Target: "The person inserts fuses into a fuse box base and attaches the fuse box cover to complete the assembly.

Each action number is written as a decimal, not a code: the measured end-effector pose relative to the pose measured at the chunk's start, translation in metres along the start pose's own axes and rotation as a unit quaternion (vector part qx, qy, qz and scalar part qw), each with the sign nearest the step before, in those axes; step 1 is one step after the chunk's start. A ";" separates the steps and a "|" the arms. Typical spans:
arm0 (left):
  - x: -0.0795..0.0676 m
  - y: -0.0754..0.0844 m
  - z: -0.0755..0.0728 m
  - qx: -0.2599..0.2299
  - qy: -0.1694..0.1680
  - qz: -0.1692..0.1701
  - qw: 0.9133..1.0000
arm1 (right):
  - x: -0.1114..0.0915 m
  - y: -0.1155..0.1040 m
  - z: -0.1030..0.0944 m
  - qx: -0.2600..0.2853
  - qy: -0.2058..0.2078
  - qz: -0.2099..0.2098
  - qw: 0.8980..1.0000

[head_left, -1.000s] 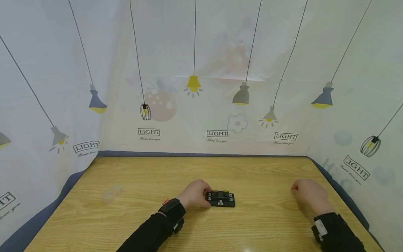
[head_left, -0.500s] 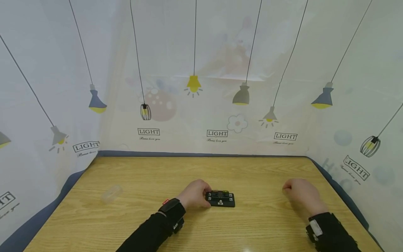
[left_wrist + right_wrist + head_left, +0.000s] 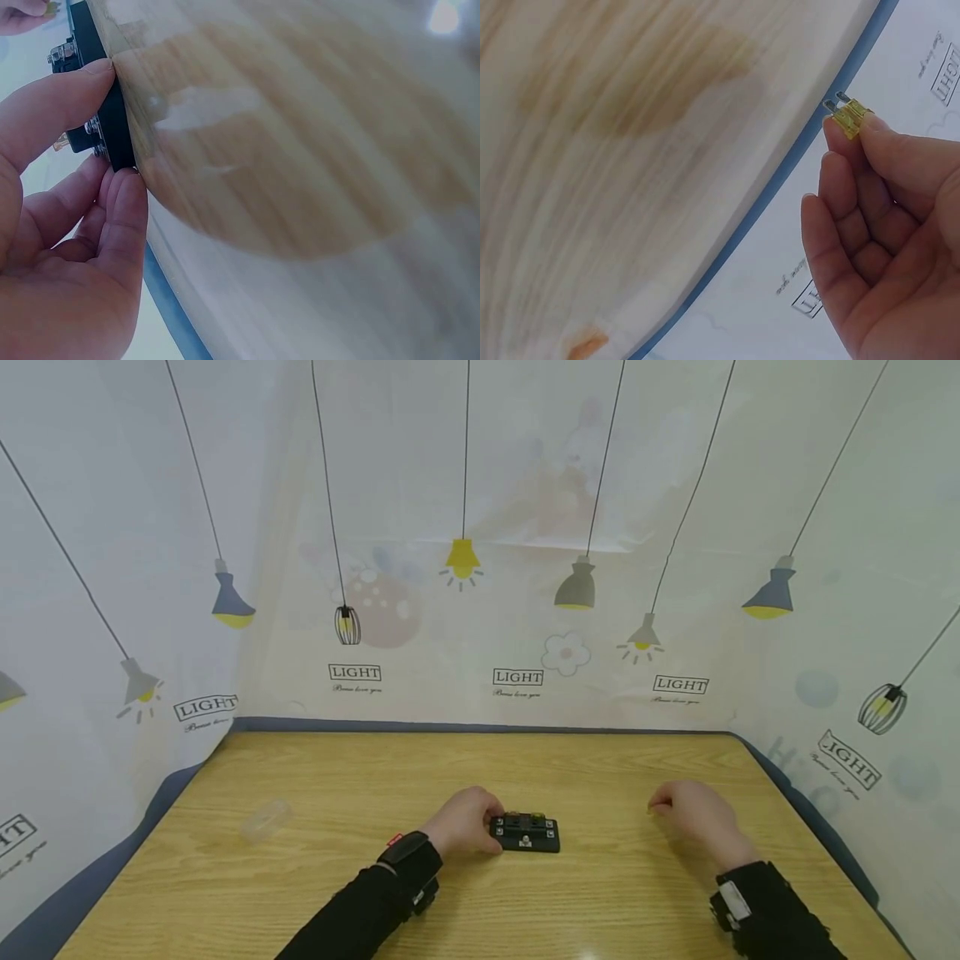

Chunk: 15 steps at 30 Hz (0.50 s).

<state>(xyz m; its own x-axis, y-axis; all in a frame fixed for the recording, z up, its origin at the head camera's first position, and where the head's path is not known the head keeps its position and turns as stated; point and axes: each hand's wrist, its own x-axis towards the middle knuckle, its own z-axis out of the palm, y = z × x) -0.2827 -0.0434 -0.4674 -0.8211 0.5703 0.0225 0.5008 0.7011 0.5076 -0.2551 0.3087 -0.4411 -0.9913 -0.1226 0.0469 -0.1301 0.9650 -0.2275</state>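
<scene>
A black fuse block with metal screw terminals lies flat on the table, with yellow pieces visible along its back edge. My left hand grips its left end; in the left wrist view the thumb and fingers hold opposite edges of the black base. Off to the right of the block, my right hand is raised over the table. Its thumb and index finger pinch a yellow blade fuse, seen in the right wrist view with two metal prongs pointing away from the fingertips.
A small transparent plastic box lies on the wooden table at the left. White sheeting printed with lamps rises behind the table and along both sides.
My right hand has moved left, closer to the fuse block, carrying the blade fuse. The left hand and the block have stayed in place.
</scene>
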 end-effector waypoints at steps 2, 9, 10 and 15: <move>0.000 0.000 0.000 -0.002 -0.001 -0.001 1.000 | 0.002 -0.004 0.000 0.004 -0.002 -0.002 1.000; -0.001 0.001 -0.001 0.002 0.002 0.007 1.000 | 0.004 -0.021 0.002 0.007 0.009 -0.029 1.000; -0.001 0.001 -0.001 0.003 0.002 0.008 1.000 | 0.004 -0.023 0.002 0.007 0.011 -0.034 0.999; 0.000 0.001 0.000 0.007 0.005 0.010 1.000 | 0.006 -0.034 0.004 0.011 0.019 -0.054 0.998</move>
<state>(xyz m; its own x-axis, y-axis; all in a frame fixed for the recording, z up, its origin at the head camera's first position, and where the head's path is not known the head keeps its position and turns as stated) -0.2823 -0.0432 -0.4669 -0.8131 0.5807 0.0404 0.5212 0.6955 0.4946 -0.2568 0.2741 -0.4368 -0.9701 -0.2164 0.1098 -0.2372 0.9413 -0.2403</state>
